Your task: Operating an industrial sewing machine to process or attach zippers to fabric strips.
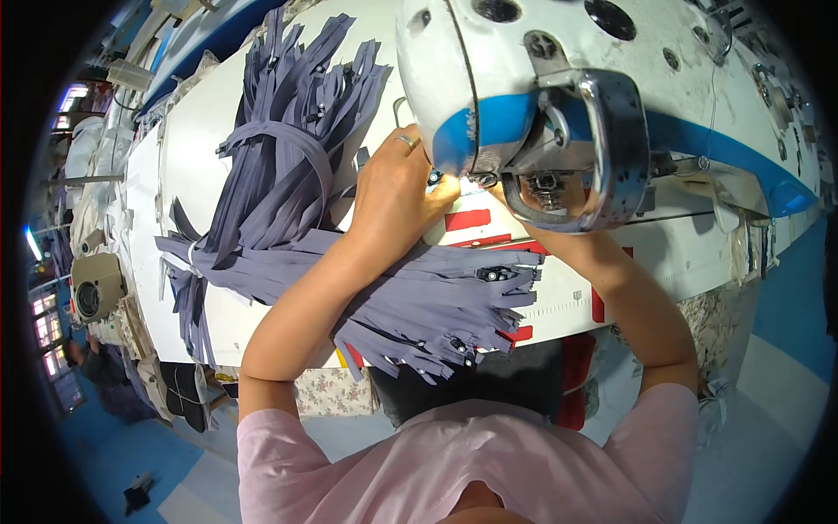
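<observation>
My left hand (391,194), with a ring on one finger, is closed beside the head of a white and blue sewing machine (497,122). Its thumb and fingers pinch what looks like a grey-purple zipper; a small dark slider (434,177) shows at the fingertips. My right hand (563,205) reaches under the machine head from the other side, its fingers hidden behind the metal guard (615,140). A tied bundle of grey-purple zippers (279,192) lies to the left of my left hand. A second zipper bundle (410,293) lies across the table under my left forearm.
The white machine table (196,131) has red patches and a printed ruler along its near edge. Cloth scraps and another machine (96,288) stand at the far left. A flowered cloth (336,393) hangs below the table edge, near my lap.
</observation>
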Motion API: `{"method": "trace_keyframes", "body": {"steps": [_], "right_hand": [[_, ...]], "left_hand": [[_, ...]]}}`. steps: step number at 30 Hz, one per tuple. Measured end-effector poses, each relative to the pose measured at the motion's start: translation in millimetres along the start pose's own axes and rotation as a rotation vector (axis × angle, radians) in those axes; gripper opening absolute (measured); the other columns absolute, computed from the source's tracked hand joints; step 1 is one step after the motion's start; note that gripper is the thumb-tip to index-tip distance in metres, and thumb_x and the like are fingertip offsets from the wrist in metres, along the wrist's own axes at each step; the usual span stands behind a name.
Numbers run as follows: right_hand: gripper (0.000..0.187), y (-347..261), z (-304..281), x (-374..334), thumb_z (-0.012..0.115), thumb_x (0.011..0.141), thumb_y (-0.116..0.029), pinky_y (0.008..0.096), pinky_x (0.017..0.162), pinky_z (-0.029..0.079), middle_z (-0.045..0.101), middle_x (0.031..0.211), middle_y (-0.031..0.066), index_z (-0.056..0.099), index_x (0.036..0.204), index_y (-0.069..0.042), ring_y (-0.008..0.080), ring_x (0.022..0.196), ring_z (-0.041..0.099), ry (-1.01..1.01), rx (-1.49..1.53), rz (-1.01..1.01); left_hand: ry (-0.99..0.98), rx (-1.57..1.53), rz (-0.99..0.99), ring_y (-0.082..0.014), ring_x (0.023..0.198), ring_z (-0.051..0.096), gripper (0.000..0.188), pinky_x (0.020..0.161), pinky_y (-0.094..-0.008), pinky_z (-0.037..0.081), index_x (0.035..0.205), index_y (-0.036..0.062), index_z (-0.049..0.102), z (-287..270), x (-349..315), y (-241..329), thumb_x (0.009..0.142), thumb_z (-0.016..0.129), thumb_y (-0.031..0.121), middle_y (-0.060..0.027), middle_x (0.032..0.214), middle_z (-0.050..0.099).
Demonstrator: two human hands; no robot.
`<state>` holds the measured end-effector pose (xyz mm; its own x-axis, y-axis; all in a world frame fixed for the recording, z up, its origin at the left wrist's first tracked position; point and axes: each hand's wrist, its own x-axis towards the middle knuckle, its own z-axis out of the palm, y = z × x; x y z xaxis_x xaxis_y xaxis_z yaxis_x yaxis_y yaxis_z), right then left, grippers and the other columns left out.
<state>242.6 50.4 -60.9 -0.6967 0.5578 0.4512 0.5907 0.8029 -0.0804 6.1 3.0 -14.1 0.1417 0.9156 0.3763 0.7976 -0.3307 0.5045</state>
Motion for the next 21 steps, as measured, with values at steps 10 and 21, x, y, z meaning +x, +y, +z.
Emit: {"method": "trace_keyframes", "body": {"steps": [10, 21], "right_hand": [[0.041, 11, -5, -13, 0.069, 0.093, -0.018, 0.0391, 0.105, 0.048, 0.064, 0.130, 0.0076, 0.062, 0.133, -0.013, 0.0256, 0.123, 0.060, -0.208, -0.034, -0.050], [0.036, 15, 9, -23, 0.057, 0.098, -0.012, 0.0464, 0.110, 0.040, 0.051, 0.136, 0.0127, 0.052, 0.134, -0.008, 0.0302, 0.131, 0.048, -0.446, -0.089, -0.193]], "left_hand": [[-0.122, 0.121, -0.065, -0.0346, 0.093, 0.063, 0.037, 0.076, -0.0454, 0.053, 0.097, 0.0010, 0.070, -3, -3, 3, 0.066, 0.087, 0.012, -0.0158, 0.093, 0.062], [-0.078, 0.092, -0.020, -0.0355, 0.090, 0.063, 0.034, 0.074, -0.0462, 0.052, 0.096, 0.0022, 0.070, 0, 0, -5, 0.068, 0.086, 0.013, -0.0166, 0.090, 0.062]]}}
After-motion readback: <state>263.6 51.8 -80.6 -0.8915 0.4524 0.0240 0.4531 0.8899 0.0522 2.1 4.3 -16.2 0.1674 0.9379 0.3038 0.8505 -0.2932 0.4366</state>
